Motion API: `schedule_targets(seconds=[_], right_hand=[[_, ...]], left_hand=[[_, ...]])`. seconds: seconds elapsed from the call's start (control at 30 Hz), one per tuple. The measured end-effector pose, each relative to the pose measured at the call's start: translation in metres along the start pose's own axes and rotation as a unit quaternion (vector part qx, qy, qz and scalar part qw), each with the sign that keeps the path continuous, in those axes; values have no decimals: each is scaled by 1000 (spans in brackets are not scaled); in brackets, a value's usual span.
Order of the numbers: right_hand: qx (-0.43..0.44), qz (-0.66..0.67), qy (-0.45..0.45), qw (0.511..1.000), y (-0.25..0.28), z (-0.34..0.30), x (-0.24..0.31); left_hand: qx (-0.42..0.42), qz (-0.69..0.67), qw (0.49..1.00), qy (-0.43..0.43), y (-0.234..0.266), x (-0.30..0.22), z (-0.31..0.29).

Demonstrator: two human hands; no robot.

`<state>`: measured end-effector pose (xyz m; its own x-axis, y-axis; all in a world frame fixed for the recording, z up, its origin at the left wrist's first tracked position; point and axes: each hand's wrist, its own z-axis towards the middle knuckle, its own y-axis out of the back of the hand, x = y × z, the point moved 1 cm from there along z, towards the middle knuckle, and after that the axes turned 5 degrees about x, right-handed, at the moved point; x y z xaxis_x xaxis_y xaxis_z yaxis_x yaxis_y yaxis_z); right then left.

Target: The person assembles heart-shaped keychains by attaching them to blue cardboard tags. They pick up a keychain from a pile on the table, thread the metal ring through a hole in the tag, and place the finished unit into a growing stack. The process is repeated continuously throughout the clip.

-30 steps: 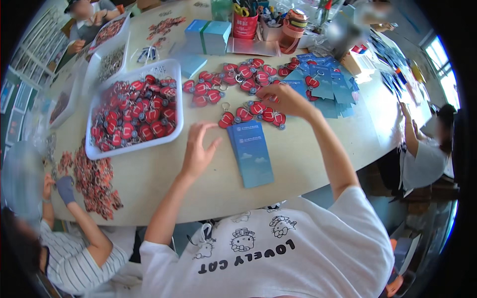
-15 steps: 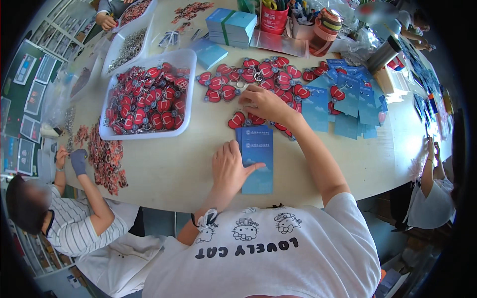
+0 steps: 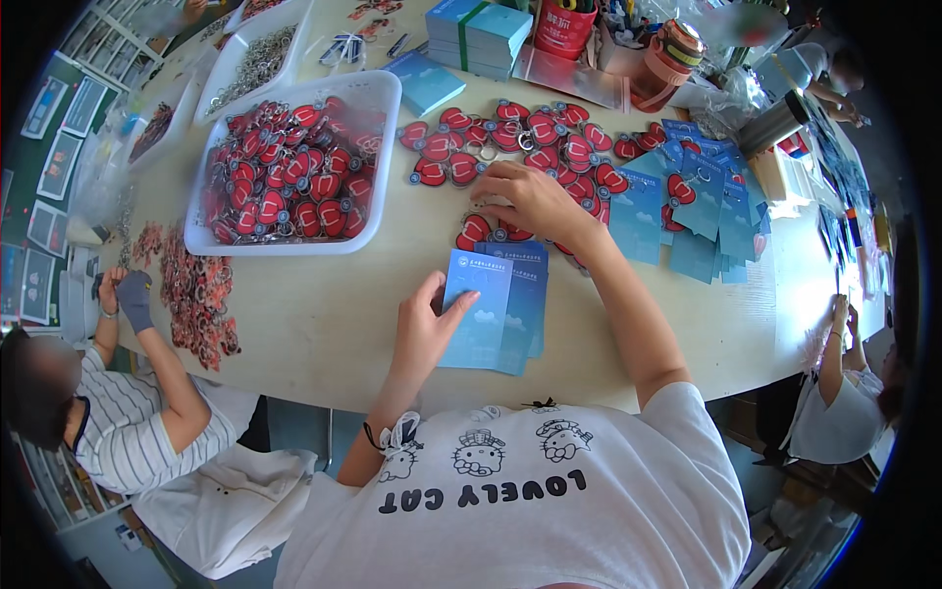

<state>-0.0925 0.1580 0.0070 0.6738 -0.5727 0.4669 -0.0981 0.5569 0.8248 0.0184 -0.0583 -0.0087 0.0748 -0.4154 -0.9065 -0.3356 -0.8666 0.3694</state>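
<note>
My left hand (image 3: 420,319) is closed on the left edge of a light-blue printed card (image 3: 478,314), thumb on its face, holding it tilted. Beneath and to its right, more blue cards (image 3: 531,285) lie on the table. My right hand (image 3: 540,206) is at the near left side of a pile of red keychains (image 3: 577,152) with metal rings. Its fingers are bent and drawn together; whether a keychain is between the fingertips is hidden. Right of that pile, blue cards with red keychains on them (image 3: 726,221) lie overlapping.
A white plastic bin (image 3: 201,236) full of red keychains stands left, with a tray of metal rings (image 3: 257,69) behind it. A banded card stack (image 3: 476,39), flat cards (image 3: 427,83) and a drink bottle (image 3: 667,67) stand at the back. Co-workers sit left (image 3: 147,412) and right (image 3: 844,402).
My left hand has gone from lying on the card stack to gripping one card, shifted left and tilted. The right hand stays at the keychain pile. The view has shifted slightly.
</note>
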Motion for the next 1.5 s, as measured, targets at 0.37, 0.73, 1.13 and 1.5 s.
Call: schedule_targets(seconds=[0.37, 0.73, 1.13, 1.5], right_hand=[[-122, 222, -94, 963, 60, 4, 51], [-289, 339, -196, 873, 68, -5, 75], [-272, 411, -156, 856, 69, -14, 94], [-379, 300, -153, 862, 77, -15, 98]], left_hand=[[-182, -255, 926, -209, 42, -53, 38], [-10, -343, 904, -254, -8, -93, 73], [-53, -416, 882, -215, -9, -102, 62], [-38, -378, 890, -253, -10, -106, 60]])
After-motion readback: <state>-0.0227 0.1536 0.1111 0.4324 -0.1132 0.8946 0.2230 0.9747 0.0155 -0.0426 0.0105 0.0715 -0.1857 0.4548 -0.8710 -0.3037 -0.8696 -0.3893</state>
